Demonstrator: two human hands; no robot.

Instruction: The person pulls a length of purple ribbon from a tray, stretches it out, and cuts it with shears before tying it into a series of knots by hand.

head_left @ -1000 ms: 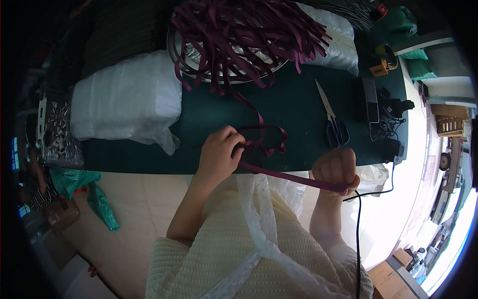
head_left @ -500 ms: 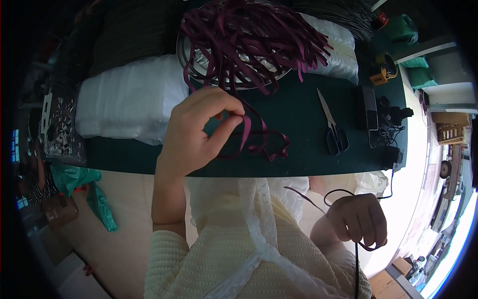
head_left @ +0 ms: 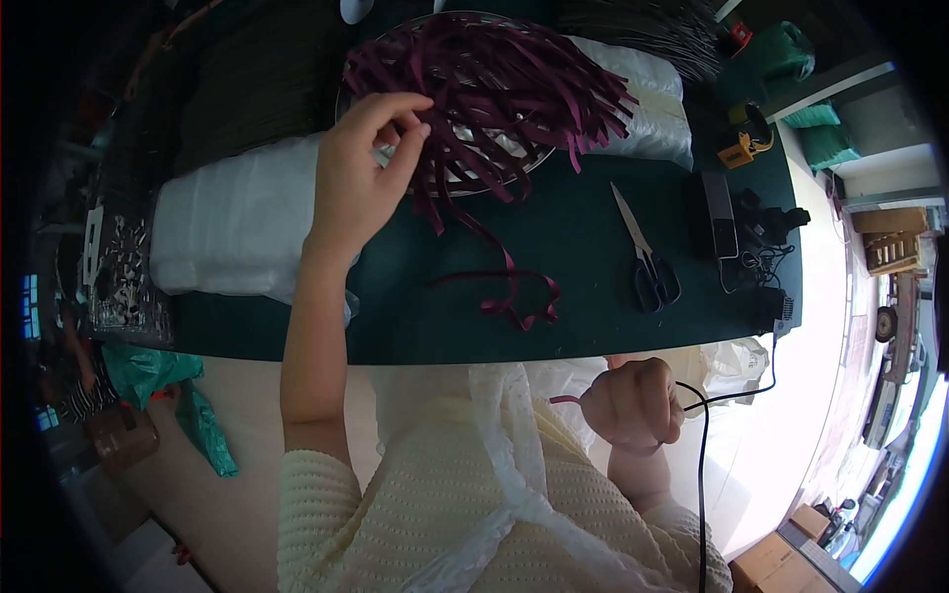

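Ribbon strips (head_left: 494,89), maroon, heaped in a round metal tray (head_left: 514,168) at the far side of the dark green surface (head_left: 593,247). Left hand (head_left: 361,168) raised over the heap's near edge, fingers (head_left: 410,124) pinching one strip at thumb and forefinger. Right hand (head_left: 633,403) below the surface edge, closed in a fist around a strip end. One loose ribbon (head_left: 514,296) lies curled mid-surface; scissors (head_left: 647,262) to its right, white bundle (head_left: 237,222) to the left.

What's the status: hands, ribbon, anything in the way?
Left hand raised at the maroon ribbon pile, fingers pinching a strand. Right hand fisted on a ribbon end below the table edge. Loose ribbon piece and scissors lie apart.
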